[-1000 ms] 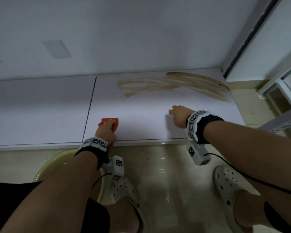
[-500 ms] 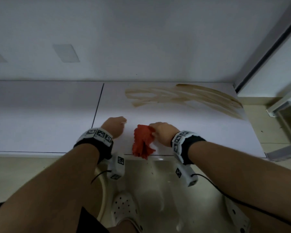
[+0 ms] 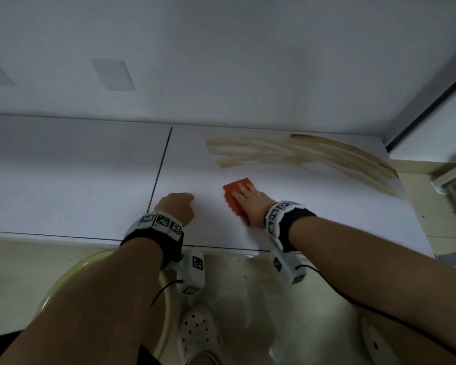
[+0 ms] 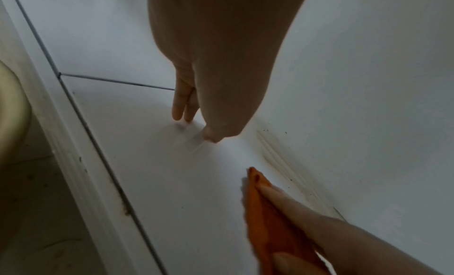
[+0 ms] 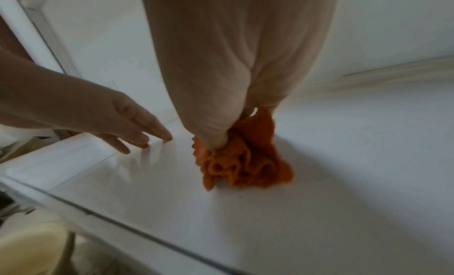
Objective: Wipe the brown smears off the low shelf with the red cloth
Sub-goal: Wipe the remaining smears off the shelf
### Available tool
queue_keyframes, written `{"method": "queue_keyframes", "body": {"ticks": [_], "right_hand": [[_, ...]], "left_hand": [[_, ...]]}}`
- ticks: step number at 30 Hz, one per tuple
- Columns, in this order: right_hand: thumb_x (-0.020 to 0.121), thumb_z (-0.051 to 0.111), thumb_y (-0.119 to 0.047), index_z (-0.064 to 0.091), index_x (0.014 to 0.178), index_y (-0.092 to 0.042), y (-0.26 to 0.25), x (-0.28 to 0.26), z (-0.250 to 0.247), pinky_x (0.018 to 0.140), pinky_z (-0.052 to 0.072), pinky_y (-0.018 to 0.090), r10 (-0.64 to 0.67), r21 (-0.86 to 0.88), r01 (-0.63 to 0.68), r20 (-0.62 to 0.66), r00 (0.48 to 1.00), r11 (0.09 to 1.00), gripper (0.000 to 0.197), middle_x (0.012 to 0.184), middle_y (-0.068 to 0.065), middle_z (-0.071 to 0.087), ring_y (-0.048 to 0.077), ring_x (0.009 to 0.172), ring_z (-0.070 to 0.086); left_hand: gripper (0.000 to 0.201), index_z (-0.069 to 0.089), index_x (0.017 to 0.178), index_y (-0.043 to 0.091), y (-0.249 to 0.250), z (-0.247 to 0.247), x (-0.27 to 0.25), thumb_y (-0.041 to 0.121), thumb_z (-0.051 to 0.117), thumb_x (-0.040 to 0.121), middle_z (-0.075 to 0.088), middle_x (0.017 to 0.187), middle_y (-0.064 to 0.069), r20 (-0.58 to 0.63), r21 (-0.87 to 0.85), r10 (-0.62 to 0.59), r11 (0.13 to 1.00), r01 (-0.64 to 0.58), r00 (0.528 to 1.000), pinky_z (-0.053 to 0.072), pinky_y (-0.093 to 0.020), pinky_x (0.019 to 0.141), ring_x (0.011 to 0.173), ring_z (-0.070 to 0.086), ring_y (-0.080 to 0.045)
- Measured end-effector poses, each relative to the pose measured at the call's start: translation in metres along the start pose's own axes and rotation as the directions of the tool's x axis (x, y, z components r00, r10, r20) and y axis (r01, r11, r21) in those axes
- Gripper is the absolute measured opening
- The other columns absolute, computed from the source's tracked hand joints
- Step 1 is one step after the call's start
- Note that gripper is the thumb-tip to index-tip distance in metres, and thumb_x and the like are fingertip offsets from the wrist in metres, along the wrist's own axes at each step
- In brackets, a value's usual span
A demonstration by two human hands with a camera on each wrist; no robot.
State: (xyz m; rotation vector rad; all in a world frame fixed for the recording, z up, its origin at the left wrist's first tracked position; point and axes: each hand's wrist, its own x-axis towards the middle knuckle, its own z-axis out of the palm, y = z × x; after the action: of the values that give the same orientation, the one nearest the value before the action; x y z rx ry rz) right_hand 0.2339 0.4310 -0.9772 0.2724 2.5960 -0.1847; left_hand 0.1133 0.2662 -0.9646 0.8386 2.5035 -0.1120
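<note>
Here the low shelf spans the view, white and glossy, with a dark seam dividing its panels. The brown smears streak its back right part, untouched, well beyond the cloth. The right hand presses the red cloth onto the shelf, thumb and fingers pinching its bunched folds. The left hand rests beside it, holding nothing, fingers straight with tips touching the shelf. The cloth looks soft, light and floppy; gathered under the palm it should glide easily on the slick surface, though loose edges may fold under.
</note>
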Motion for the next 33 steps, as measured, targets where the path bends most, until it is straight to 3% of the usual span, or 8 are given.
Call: {"method": "queue_keyframes", "body": {"ticks": [4,9,11,18,22,24,30,33], "right_hand": [[0.096,0.045,-0.025,0.000,0.152,-0.018,0.013,-0.013,0.002,0.118,0.018,0.044,0.029,-0.005,-0.029,0.037,0.999,1.000,0.072,0.160,0.010,-0.004,0.029,0.147,-0.002],[0.097,0.043,-0.021,0.004,0.152,-0.024,-0.022,-0.003,0.001,0.116,0.018,0.045,-0.200,-0.163,0.202,0.029,0.979,0.966,0.067,0.160,0.006,0.000,0.029,0.147,0.002],[0.097,0.042,-0.022,0.005,0.152,-0.025,-0.037,0.017,-0.001,0.115,0.018,0.044,-0.232,-0.202,0.232,0.021,0.972,0.952,0.066,0.160,0.006,-0.001,0.029,0.147,0.003],[0.098,0.036,-0.014,0.005,0.152,-0.028,-0.024,0.067,-0.027,0.117,0.012,0.043,-0.111,-0.068,0.108,-0.040,0.993,0.992,0.063,0.160,0.003,-0.005,0.026,0.148,-0.002],[0.100,0.032,-0.019,0.003,0.152,-0.026,0.020,0.060,-0.035,0.117,0.011,0.043,0.054,0.040,-0.053,-0.031,0.998,0.998,0.060,0.160,0.005,-0.005,0.027,0.148,-0.002],[0.100,0.032,-0.019,0.003,0.152,-0.026,0.029,0.045,-0.027,0.117,0.012,0.043,0.067,0.022,-0.066,-0.032,0.997,0.998,0.060,0.160,0.006,-0.004,0.028,0.148,-0.001],[0.097,0.038,-0.015,0.004,0.151,-0.030,-0.018,0.042,-0.002,0.117,0.011,0.046,-0.168,-0.105,0.162,-0.050,0.984,0.981,0.066,0.160,0.003,-0.005,0.028,0.147,-0.002],[0.098,0.037,-0.015,0.002,0.152,-0.030,-0.031,0.065,-0.014,0.117,0.008,0.046,-0.158,-0.125,0.153,-0.035,0.987,0.980,0.065,0.160,0.004,-0.010,0.029,0.147,-0.006]], "left_hand": [[0.047,0.051,0.134,0.022,-0.001,-0.002,0.005,0.011,0.038,0.090,0.053,0.134,-0.006,-0.010,0.025,0.015,1.000,-0.014,1.000,0.045,-0.034,0.099,0.120,0.053,-0.026],[0.038,0.061,0.120,0.012,0.000,-0.019,0.016,0.011,0.042,0.088,0.059,0.125,-0.008,-0.015,0.012,-0.005,1.000,0.005,1.000,0.047,-0.034,0.090,0.113,0.057,-0.027],[0.034,0.062,0.113,0.008,-0.004,-0.022,0.021,0.010,0.042,0.087,0.060,0.121,-0.010,-0.006,0.027,-0.020,0.999,0.020,1.000,0.047,-0.033,0.083,0.110,0.058,-0.028],[0.031,0.064,0.111,0.010,-0.006,-0.012,0.030,0.016,0.044,0.089,0.062,0.115,-0.012,-0.021,0.018,-0.080,0.997,0.080,0.997,0.047,-0.029,0.081,0.106,0.060,-0.029],[0.031,0.068,0.106,0.010,-0.011,-0.012,0.034,0.017,0.045,0.087,0.065,0.114,-0.010,0.012,0.005,-0.048,0.999,0.048,0.999,0.043,-0.027,0.077,0.105,0.061,-0.028],[0.029,0.068,0.103,0.009,-0.009,-0.013,0.035,0.018,0.046,0.087,0.065,0.112,-0.010,0.005,-0.002,-0.056,0.998,0.056,0.998,0.044,-0.027,0.077,0.104,0.061,-0.029],[0.027,0.064,0.104,0.004,-0.001,-0.018,0.036,0.018,0.047,0.090,0.064,0.112,-0.014,-0.034,-0.026,-0.103,0.994,0.102,0.994,0.047,-0.029,0.078,0.103,0.062,-0.030],[0.029,0.063,0.107,0.005,-0.001,-0.018,0.035,0.019,0.046,0.089,0.062,0.116,-0.014,-0.025,-0.018,-0.108,0.994,0.108,0.994,0.047,-0.029,0.080,0.105,0.061,-0.029]]}}
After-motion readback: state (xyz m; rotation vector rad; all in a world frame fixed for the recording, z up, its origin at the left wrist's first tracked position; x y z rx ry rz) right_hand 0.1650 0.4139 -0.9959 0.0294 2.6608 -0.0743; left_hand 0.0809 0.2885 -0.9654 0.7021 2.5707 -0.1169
